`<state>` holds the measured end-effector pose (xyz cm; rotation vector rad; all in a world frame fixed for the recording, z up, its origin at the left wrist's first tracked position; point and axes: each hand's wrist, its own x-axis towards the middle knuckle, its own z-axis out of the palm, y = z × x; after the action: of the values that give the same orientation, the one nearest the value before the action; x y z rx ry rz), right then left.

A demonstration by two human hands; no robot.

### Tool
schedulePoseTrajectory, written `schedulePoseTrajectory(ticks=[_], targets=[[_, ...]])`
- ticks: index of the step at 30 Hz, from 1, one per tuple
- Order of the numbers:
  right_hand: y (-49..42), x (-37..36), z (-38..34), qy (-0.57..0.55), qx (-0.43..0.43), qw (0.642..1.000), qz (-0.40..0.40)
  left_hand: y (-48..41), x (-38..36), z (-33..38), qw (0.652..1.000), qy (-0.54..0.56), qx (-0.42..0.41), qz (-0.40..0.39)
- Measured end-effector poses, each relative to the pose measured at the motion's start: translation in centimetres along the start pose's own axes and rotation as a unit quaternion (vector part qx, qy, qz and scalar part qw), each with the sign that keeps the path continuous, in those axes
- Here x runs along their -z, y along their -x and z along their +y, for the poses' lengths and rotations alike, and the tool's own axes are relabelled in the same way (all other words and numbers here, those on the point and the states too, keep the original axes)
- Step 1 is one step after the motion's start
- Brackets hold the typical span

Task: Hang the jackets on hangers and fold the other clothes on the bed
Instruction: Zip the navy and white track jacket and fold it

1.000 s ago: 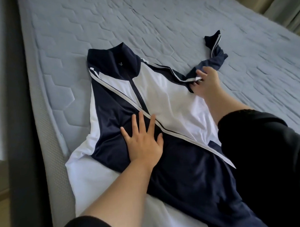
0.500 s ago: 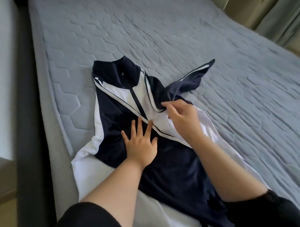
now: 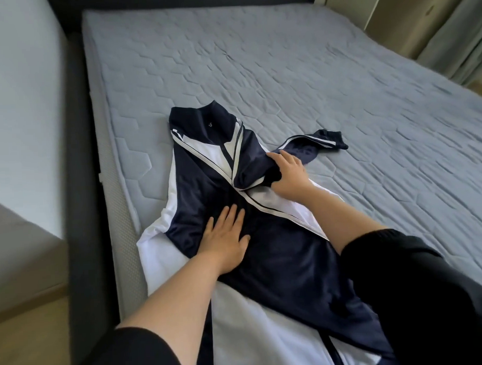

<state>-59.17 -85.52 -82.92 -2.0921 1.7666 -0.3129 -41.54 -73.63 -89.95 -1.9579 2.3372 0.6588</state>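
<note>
While the navy and white jacket (image 3: 278, 263) lies front up on the near left part of the grey quilted mattress (image 3: 258, 72), your left hand (image 3: 225, 240) presses flat on its dark front, fingers straight and a little apart. Your right hand (image 3: 290, 178) lies on the bunched sleeve (image 3: 304, 150), whose cuff rests on the mattress further right. I cannot tell if the thumb pinches the cloth.
</note>
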Motion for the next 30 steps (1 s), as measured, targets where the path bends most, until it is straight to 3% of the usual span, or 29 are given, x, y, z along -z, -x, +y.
schedulePoseTrajectory(ticks=[2,6,10,12,14,17,18,19,20,22,23,24,26,28,30], targets=[[-1.3,0.7,-0.6,-0.057,-0.029,0.998,-0.023,0.3,0.2,0.1,1.000,-0.005,0.006,-0.021],[-1.5,2.3,-0.2,0.095,-0.005,0.995,-0.002,0.4,1.1,0.8,0.998,-0.032,0.028,-0.045],[-0.8,5.9,-0.4,0.093,-0.016,0.987,0.128,1.3,1.0,1.7,0.996,-0.076,0.045,0.011],[-0.3,8.6,-1.2,0.151,-0.043,0.972,0.176,1.6,1.2,2.2,0.992,-0.103,0.048,0.053],[0.7,11.1,-2.7,0.257,-0.070,0.952,0.149,1.7,1.7,2.2,0.996,-0.058,0.060,0.043],[3.5,12.5,-6.1,0.300,-0.081,0.950,0.032,2.6,2.8,2.3,0.984,0.155,0.084,-0.007],[4.7,12.1,-7.2,0.260,-0.062,0.963,-0.026,3.1,3.2,2.3,0.960,0.262,0.096,0.006],[6.2,11.6,-8.2,0.187,-0.056,0.976,-0.097,3.8,3.6,2.3,0.911,0.392,0.122,0.028],[7.6,10.9,-8.8,0.065,-0.068,0.977,-0.190,4.5,4.1,2.4,0.831,0.532,0.158,0.044],[10.0,9.1,-8.8,-0.214,-0.113,0.911,-0.333,6.2,4.4,2.3,0.637,0.744,0.194,0.051],[10.6,7.9,-8.0,-0.258,-0.129,0.901,-0.323,7.3,4.2,2.3,0.563,0.803,0.192,0.041],[11.0,6.9,-7.0,-0.252,-0.144,0.919,-0.267,8.4,3.7,2.2,0.515,0.836,0.190,0.024],[12.3,5.3,-5.0,-0.013,-0.135,0.979,-0.154,10.1,2.7,2.3,0.473,0.859,0.193,-0.020],[14.2,3.5,-2.1,0.175,-0.062,0.973,-0.137,11.3,2.0,2.5,0.471,0.859,0.194,-0.043],[16.2,2.0,0.5,0.213,-0.027,0.961,-0.176,11.6,2.1,2.6,0.481,0.858,0.175,-0.050]])
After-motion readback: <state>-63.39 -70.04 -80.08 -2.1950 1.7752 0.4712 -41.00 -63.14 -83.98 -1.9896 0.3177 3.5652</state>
